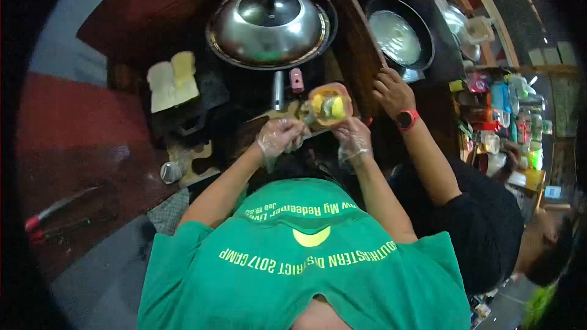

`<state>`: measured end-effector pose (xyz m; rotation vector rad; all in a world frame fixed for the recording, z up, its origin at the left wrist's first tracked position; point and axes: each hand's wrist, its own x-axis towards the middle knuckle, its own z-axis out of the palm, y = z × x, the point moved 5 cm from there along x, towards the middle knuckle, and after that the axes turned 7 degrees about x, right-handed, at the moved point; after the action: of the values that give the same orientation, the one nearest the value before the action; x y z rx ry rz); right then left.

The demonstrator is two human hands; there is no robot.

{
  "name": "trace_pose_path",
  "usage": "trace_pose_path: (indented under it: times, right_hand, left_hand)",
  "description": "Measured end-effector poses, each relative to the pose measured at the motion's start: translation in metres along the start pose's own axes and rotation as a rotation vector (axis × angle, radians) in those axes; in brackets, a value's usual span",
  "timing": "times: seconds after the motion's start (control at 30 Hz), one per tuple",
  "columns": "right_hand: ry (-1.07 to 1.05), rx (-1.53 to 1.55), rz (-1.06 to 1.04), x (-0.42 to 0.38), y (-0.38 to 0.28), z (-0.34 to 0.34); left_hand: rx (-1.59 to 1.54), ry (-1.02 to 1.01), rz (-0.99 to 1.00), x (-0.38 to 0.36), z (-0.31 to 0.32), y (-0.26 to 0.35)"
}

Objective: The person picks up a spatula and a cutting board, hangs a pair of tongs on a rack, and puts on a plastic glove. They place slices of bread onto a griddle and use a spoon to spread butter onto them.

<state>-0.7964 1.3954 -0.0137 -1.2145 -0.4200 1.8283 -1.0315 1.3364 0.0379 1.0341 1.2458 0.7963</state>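
A pink container [347,105] with yellow contents lies in front of both hands, below the lidded wok. My left hand [281,137], in a clear plastic glove, is closed at its lower left. Something small and blurred reaches from those fingers toward the container; I cannot make out what it is. My right hand [353,137], gloved too, has its fingers closed on the container's near edge. A pink block-shaped item [296,80] is beside the wok handle [277,90], just beyond my left hand.
The wok [269,27] has a shiny domed lid. Bread slices [173,82] lie at the left. At the right, a co-worker's hand [393,91] with a red watch is near a frying pan [398,33] holding pale contents. Bottles and packets [513,110] crowd the far right.
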Motion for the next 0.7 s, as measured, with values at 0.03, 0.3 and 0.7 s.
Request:
trace_pose_path:
  times: [0.03, 0.3, 0.7]
  right_hand:
    - [0.041, -0.048, 0.013, 0.001, 0.003, -0.004]
    - [0.215, 0.291, 0.114, 0.061, 0.047, -0.078]
    - [0.25, 0.513, 0.193, 0.168, 0.089, -0.141]
  left_hand:
    - [0.02, -0.023, -0.021, -0.019, -0.011, 0.007]
    - [-0.166, 0.441, 0.015, -0.183, -0.188, -0.066]
    - [1.491, 0.628, -0.236, -0.114, -0.343, 0.002]
